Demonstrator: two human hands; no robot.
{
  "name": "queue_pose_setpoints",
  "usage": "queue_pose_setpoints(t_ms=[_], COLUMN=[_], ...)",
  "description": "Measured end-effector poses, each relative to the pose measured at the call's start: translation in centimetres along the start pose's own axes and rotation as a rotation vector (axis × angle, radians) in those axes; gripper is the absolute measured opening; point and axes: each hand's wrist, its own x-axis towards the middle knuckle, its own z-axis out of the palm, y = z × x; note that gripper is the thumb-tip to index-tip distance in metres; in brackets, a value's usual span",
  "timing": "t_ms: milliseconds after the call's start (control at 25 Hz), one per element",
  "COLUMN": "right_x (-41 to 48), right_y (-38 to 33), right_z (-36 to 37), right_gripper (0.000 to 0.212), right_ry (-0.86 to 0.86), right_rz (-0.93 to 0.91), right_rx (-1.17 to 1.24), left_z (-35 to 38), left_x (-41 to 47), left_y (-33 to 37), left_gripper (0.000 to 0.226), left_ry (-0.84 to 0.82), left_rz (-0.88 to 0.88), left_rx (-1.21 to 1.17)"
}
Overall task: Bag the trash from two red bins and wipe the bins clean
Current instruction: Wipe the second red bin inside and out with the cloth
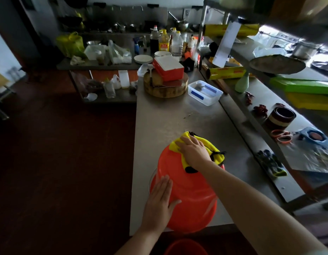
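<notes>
In the head view, the red bin lies overturned at the near end of the table. Its long axis is tilted so the base points up and away, and the mouth faces the person, hidden. The right hand, fingers flat, presses a yellow cloth on the base, while the left hand lies flat-palmed against the bin's near side. A second red bin below the table edge is dim and cut off by the frame.
</notes>
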Motion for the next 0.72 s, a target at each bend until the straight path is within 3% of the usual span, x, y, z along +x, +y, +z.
queue_pose_setpoints(t_ms=[400, 720], right_x=[-5.8, -13.5], right_y=[6.8, 6.2], right_z=[0.4, 3.1], right_gripper=[0.034, 0.030], right_ry=[0.163, 0.390], right_rz=[0.135, 0.156], right_rx=[0.073, 0.282], left_z=[0.6, 0.2], left_x=[-0.1, 0.2], left_y=[0.0, 0.7], left_gripper=[0.074, 0.079], left_ry=[0.000, -0.051], left_rz=[0.012, -0.050], left_rx=[0.071, 0.104])
